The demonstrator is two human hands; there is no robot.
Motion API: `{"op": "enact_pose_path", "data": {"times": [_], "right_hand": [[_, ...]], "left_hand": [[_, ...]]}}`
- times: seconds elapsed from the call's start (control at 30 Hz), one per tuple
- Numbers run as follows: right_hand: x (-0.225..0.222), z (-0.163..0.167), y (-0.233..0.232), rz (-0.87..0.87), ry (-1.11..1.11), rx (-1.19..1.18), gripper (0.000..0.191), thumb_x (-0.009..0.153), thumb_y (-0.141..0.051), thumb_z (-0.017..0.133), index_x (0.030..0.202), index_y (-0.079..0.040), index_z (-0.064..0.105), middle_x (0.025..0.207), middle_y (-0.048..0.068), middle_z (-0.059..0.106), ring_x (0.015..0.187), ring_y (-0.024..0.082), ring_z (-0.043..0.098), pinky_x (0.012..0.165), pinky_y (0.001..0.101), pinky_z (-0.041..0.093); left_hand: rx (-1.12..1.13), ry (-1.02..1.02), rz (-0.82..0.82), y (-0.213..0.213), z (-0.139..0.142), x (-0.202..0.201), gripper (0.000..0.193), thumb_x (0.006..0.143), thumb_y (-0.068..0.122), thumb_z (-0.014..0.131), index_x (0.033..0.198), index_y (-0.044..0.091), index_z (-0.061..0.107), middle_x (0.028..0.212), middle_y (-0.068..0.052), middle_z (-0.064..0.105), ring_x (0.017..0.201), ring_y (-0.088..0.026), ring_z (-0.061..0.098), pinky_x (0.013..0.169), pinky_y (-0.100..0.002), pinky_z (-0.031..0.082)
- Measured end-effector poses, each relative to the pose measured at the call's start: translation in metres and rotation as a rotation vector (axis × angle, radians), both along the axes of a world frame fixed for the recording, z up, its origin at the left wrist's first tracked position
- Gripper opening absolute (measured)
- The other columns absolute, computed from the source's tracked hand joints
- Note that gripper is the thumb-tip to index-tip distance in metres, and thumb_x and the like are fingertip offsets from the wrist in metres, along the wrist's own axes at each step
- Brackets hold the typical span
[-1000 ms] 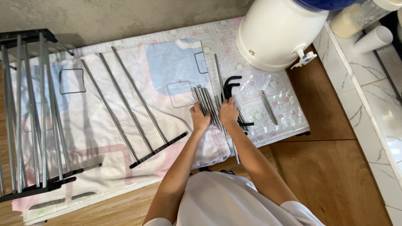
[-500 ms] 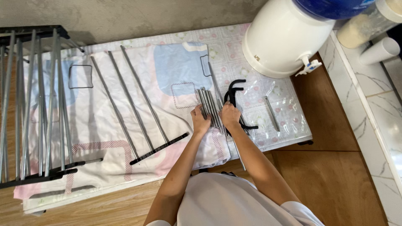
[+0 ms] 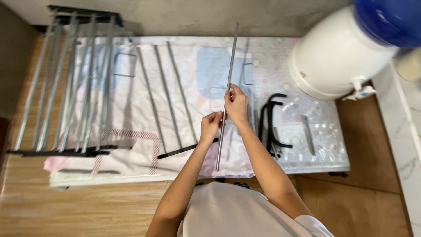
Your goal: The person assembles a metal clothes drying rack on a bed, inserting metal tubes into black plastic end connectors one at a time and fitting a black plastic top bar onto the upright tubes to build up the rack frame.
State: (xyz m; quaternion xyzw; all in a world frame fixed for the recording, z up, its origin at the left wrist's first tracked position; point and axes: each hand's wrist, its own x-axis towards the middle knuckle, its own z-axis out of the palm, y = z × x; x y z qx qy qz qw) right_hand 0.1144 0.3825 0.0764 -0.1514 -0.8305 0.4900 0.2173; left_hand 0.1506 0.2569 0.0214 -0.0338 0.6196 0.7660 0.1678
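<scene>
Both hands hold one long thin grey metal rod (image 3: 230, 70), lifted above the patterned cloth (image 3: 144, 145) and running from near my body toward the wall. My right hand (image 3: 236, 104) grips it higher up, my left hand (image 3: 211, 126) pinches it just below. Under the hands, a few more grey rods lie on the cloth, mostly hidden. Left of them lies a partial frame (image 3: 169, 98) of three rods joined to a black end bar. A larger assembled rack section (image 3: 70, 87) of several rods rests at the far left.
Black curved plastic brackets (image 3: 272, 125) lie right of my hands on a clear bubble sheet (image 3: 315, 131), next to a short grey bar (image 3: 308, 135). A big white water dispenser (image 3: 340, 52) with a blue bottle stands at the back right. Wooden floor lies around the cloth.
My hands were down on the bundle of rods on the cloth; now they have lifted a single rod clear of it. The camera has also moved closer.
</scene>
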Motion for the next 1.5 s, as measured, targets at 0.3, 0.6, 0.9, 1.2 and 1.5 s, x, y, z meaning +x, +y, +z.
{"op": "enact_pose_path", "data": {"times": [0.3,0.6,0.9,1.2,1.5], "right_hand": [[-0.005,-0.057,-0.117,0.416,-0.351,0.085,0.041,0.095,-0.043,0.068,0.088,-0.003,0.073,0.070,0.011,0.073,0.063,0.023,0.072,0.061,0.0393,0.055],[-0.011,-0.051,-0.122,0.269,-0.373,-0.085,0.031,0.101,-0.027,0.067,0.085,-0.001,0.061,0.065,0.016,0.073,0.048,0.016,0.068,0.044,0.0316,0.049],[-0.011,-0.039,-0.113,0.129,-0.412,-0.225,0.024,0.107,-0.019,0.055,0.122,-0.005,0.044,0.068,0.014,0.069,0.050,0.019,0.069,0.040,0.0343,0.054],[-0.014,-0.042,-0.112,0.311,-0.450,-0.111,0.032,0.090,-0.004,0.066,0.119,-0.007,0.055,0.081,0.009,0.075,0.058,0.017,0.071,0.051,0.0320,0.055],[-0.014,-0.035,-0.114,0.224,-0.436,-0.214,0.030,0.089,-0.004,0.066,0.117,-0.006,0.055,0.077,0.011,0.072,0.056,0.016,0.066,0.049,0.0329,0.053]], "left_hand": [[-0.580,0.353,0.134,-0.124,-0.030,-0.008,0.020,0.093,0.017,0.072,0.110,0.010,0.080,0.087,-0.011,0.074,0.072,-0.019,0.068,0.068,-0.034,0.055],[-1.111,0.191,0.340,-0.208,-0.040,-0.017,0.034,0.080,0.021,0.080,0.114,0.022,0.075,0.140,-0.025,0.039,0.127,-0.048,0.037,0.101,-0.062,0.037],[-1.184,-0.027,0.063,-0.194,-0.040,-0.025,0.071,0.069,0.028,0.090,0.127,0.007,0.056,0.143,-0.024,0.033,0.131,-0.049,0.036,0.092,-0.065,0.050],[-1.215,-0.080,0.096,-0.189,-0.019,-0.062,0.041,0.077,0.019,0.081,0.117,0.022,0.075,0.144,-0.020,0.031,0.131,-0.047,0.033,0.098,-0.072,0.041],[-1.016,-0.237,0.128,-0.186,-0.007,-0.083,0.029,0.080,0.026,0.085,0.104,0.013,0.077,0.139,-0.018,0.033,0.130,-0.044,0.036,0.107,-0.081,0.027]]}}
